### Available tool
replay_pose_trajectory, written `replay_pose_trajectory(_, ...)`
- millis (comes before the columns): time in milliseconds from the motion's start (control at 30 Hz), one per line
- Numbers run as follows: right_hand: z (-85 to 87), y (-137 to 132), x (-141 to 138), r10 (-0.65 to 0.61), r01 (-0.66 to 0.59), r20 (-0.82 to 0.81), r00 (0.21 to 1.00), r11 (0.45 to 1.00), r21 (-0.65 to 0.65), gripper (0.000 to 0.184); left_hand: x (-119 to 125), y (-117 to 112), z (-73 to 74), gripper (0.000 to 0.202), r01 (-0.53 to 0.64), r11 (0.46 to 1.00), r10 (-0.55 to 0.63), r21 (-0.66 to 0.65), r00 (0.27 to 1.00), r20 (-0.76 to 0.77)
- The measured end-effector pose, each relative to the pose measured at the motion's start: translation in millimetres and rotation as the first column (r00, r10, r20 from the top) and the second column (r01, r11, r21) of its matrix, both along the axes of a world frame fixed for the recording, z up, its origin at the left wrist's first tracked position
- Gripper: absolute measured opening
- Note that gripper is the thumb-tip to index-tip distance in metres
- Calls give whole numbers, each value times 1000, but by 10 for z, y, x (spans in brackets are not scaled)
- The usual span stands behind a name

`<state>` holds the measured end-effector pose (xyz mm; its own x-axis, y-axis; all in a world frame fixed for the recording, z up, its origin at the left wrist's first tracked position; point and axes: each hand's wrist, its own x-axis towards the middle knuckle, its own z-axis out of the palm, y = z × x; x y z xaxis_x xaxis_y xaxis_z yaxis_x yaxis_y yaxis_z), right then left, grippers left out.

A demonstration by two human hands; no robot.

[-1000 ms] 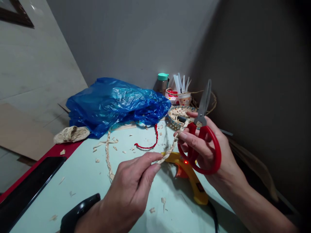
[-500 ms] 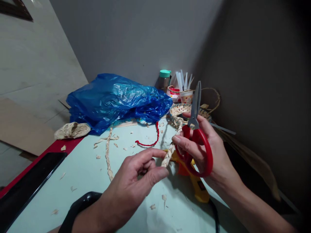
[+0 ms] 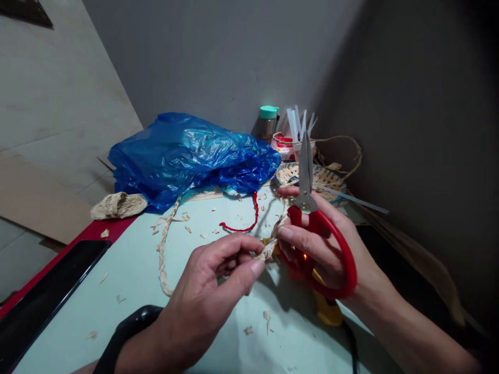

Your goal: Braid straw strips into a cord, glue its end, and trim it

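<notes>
A pale braided cord (image 3: 268, 251) runs between my two hands above the table. My left hand (image 3: 224, 278) pinches it between thumb and forefinger. My right hand (image 3: 323, 234) grips the same cord a little farther up with thumb and fingertips. Red-handled scissors (image 3: 305, 179) hang on that hand too, their blades together and pointing up. Behind my right hand lies a yellow tool with a black cable (image 3: 329, 311), mostly hidden. Another stretch of braid (image 3: 161, 259) curves across the table left of my left hand.
A blue plastic bag (image 3: 187, 156) lies at the back, with a red cord (image 3: 255, 213) before it. A woven basket (image 3: 331, 179), a green-lidded jar (image 3: 268, 122) and a bundle of pale fibre (image 3: 119, 206) stand around. A black tray-like object (image 3: 54, 291) lies left. Scraps dot the table.
The scissors have tipped more upright and shifted slightly with my right hand. Less braid shows between my hands. The braid on the table has bowed out to the left.
</notes>
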<state>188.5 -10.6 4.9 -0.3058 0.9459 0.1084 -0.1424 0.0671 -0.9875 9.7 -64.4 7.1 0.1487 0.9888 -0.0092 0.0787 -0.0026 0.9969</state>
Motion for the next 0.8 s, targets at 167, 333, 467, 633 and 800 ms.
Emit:
replay_pose_trajectory(167, -21, 20, 7, 4, -4, -52, 999, 1000, 4, 43, 3, 2, -13, 8, 59, 996, -52, -69, 993, 110)
replay_pose_trajectory(333, 11, 14, -7, 18, -19, -28, 999, 1000, -19, 47, 2, 31, -17, 10, -7, 1000, 7, -1, 999, 46)
replay_pose_trajectory(467, 32, -12, -23, 55, -59, -50, 997, 995, -81, 48, -10, 30, 2, 10, -51, 998, 51, 33, 999, 2)
replay_pose_trajectory(633, 29, -34, -33, 75, -84, -72, 995, 989, -124, 45, -29, 44, 12, 10, -29, 1000, 28, 11, 999, 33)
replay_pose_trajectory(800, 25, -20, -29, 88, -108, -127, 988, 980, -165, 38, -24, 78, -28, 11, 58, 994, -40, -89, 980, 197)
